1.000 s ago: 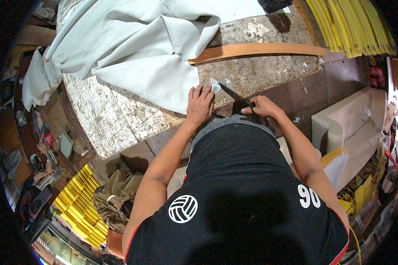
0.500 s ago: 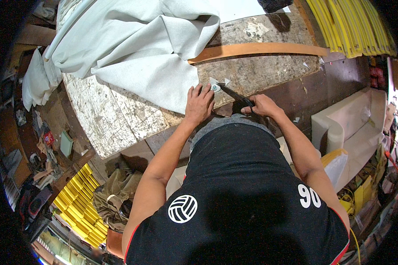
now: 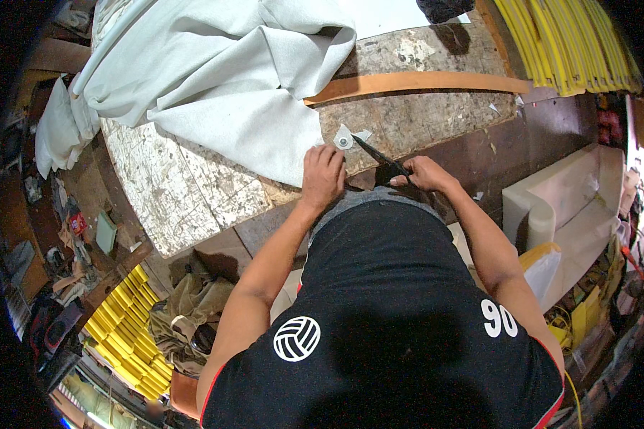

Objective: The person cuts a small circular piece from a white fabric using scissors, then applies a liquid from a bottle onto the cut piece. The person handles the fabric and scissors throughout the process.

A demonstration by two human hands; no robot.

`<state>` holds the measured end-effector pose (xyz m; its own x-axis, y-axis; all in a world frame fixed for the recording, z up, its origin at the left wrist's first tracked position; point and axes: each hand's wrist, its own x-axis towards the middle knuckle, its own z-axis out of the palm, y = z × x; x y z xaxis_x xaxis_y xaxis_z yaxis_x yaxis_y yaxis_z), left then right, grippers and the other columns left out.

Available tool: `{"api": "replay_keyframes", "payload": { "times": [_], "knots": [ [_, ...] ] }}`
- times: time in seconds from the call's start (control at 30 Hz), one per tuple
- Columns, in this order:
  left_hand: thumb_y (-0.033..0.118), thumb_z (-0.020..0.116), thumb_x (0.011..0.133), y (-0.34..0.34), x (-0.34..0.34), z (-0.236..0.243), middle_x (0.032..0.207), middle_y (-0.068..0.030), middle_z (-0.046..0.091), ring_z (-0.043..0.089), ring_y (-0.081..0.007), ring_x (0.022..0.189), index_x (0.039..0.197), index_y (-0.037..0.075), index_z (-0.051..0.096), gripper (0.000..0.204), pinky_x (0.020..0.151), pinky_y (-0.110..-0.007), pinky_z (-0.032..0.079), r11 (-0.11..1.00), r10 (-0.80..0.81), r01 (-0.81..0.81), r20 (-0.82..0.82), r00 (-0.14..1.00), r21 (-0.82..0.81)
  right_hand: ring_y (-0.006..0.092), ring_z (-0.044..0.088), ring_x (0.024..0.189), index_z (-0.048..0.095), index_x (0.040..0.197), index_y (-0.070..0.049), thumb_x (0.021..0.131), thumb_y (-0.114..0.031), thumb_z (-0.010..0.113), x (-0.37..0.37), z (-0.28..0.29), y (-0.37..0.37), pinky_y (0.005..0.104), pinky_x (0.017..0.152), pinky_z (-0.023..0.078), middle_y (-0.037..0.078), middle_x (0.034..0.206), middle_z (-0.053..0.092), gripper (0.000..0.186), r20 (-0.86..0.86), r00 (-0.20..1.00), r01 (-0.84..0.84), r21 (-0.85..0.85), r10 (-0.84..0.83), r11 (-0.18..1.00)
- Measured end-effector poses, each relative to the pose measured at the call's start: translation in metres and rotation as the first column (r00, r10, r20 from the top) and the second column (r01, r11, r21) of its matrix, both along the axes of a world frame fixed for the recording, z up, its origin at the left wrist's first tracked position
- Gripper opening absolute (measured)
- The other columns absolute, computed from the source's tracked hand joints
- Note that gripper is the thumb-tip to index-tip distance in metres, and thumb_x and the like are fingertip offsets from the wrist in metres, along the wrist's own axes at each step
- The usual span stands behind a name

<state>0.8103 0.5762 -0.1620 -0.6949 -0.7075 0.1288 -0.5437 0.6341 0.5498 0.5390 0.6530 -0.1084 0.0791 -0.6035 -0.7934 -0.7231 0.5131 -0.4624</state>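
Black-handled scissors [image 3: 381, 156] are in my right hand [image 3: 428, 175], their tips pointing up and left at a small white scrap of fabric. On that scrap [image 3: 348, 131] sits a small round grey disc [image 3: 343, 142]. My left hand [image 3: 323, 176] rests at the table's near edge, against the corner of a large light-grey fabric [image 3: 247, 132]. Its fingers are curled and close together, just below the scrap; whatever is under them is hidden. The worn wooden table [image 3: 179, 189] carries all of this.
A long orange-brown wooden strip [image 3: 422, 82] lies across the table beyond the scissors. Yellow slatted pieces [image 3: 569, 46] stand at the far right, and more yellow pieces [image 3: 125, 332] are stacked lower left. A cream sofa [image 3: 562, 196] is on the right. A white pillow [image 3: 64, 129] lies left.
My left hand has drawn back slightly from the disc, and its spread fingers have curled in. The scrap with the disc has shifted a little left. The scissors stay in my right hand.
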Motion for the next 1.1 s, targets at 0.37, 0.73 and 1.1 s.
{"api": "replay_keyframes", "payload": {
  "times": [0.37, 0.73, 1.1],
  "knots": [
    [0.025, 0.067, 0.081, 0.019, -0.017, 0.002, 0.124, -0.0178, 0.049, 0.043, -0.0349, 0.119, 0.128, 0.005, 0.054, 0.053, 0.102, -0.049, 0.031, 0.999, 0.031, -0.027, 0.145, 0.989, -0.030, 0.0246, 0.052, 0.057, 0.063, 0.075, 0.006, 0.074, -0.056, 0.075, -0.001, -0.012, 0.008, 0.0412, 0.057, 0.044, 0.020, 0.060, 0.054, 0.063, 0.018, 1.000, -0.021, -0.111, 0.023, 0.994],
    [0.023, 0.068, 0.080, 0.020, -0.017, 0.004, 0.126, -0.0172, 0.049, 0.043, -0.0352, 0.120, 0.125, 0.004, 0.054, 0.050, 0.103, -0.049, 0.031, 0.999, 0.051, -0.049, 0.117, 0.992, -0.020, 0.0302, 0.060, 0.061, 0.066, 0.079, 0.005, 0.074, -0.056, 0.075, 0.000, -0.004, 0.003, 0.0422, 0.061, 0.046, 0.023, 0.064, 0.058, 0.062, -0.009, 1.000, -0.027, -0.117, 0.026, 0.993],
    [0.019, 0.070, 0.079, 0.018, -0.015, 0.007, 0.127, -0.0175, 0.047, 0.043, -0.0349, 0.121, 0.125, 0.004, 0.053, 0.051, 0.103, -0.049, 0.032, 0.999, 0.032, -0.035, 0.107, 0.994, 0.023, 0.0360, 0.061, 0.063, 0.066, 0.080, 0.003, 0.075, -0.052, 0.076, 0.005, -0.013, 0.011, 0.0438, 0.062, 0.047, 0.024, 0.066, 0.060, 0.057, -0.115, 0.993, -0.035, -0.175, 0.015, 0.984]
  ]
}}
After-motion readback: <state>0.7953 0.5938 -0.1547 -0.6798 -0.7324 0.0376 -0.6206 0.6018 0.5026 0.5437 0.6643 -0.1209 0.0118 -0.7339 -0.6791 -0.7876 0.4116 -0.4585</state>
